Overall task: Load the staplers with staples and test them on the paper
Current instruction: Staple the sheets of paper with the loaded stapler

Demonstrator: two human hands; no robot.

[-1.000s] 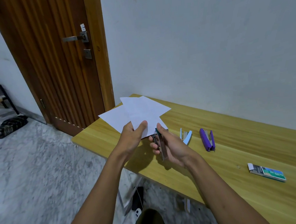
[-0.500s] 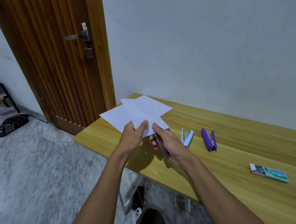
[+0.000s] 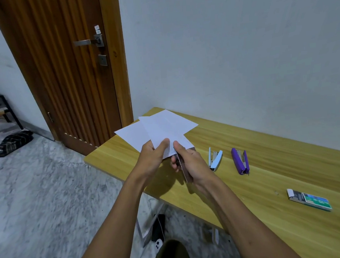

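There the left hand [image 3: 154, 158] pinched the sheets of paper [image 3: 161, 129] above the counter [image 3: 289, 181], while the right hand [image 3: 191, 163] gripped a stapler [image 3: 183, 168] at their near edge.

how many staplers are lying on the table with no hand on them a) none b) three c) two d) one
C: the light blue stapler and the purple stapler lie untouched on the table, while the right hand grips a third stapler at the paper.

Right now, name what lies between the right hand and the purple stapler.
The light-blue stapler lies between the right hand and purple stapler, in the head view.
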